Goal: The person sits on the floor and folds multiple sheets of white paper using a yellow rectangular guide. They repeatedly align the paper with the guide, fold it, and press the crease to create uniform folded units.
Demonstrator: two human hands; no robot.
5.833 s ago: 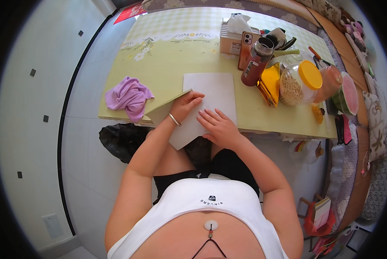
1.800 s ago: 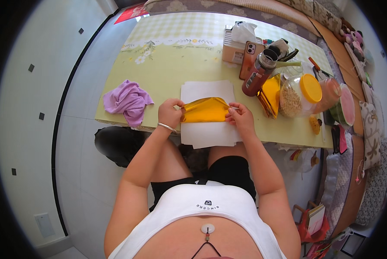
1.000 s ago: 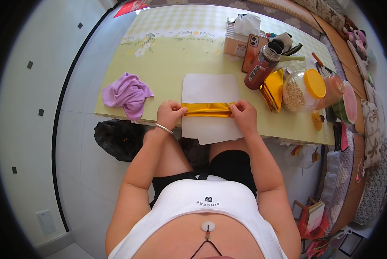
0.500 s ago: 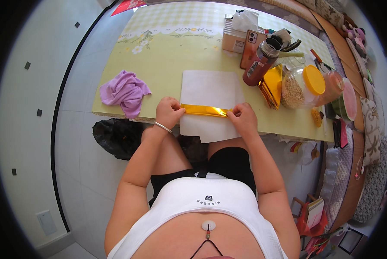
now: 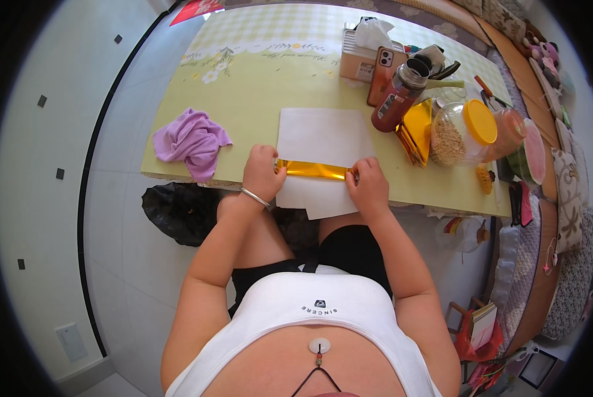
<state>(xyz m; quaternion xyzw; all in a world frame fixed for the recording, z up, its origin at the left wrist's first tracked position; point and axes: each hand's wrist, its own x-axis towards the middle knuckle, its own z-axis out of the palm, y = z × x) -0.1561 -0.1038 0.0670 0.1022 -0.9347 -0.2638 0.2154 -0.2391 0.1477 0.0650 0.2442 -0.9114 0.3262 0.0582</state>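
A narrow strip of shiny gold foil paper stretches sideways between my two hands. Its left end is pinched in the fingers of my left hand, which wears a silver bangle on the wrist. My right hand grips the other end between thumb and fingers. Beneath the strip lie white paper sheets, partly jutting past the table's near edge. A stack of folded gold foil paper leans beside the bottle, to the right of the sheets.
On the table a crumpled purple cloth lies at left. To the right stand a dark red bottle, a phone, a tissue box and a yellow-lidded jar. A black bag sits below the near edge.
Both hands have shifted their grip on the strip's ends, the fingers now curling around them more. The strip looks slightly more bowed. Objects on the table have stayed put.
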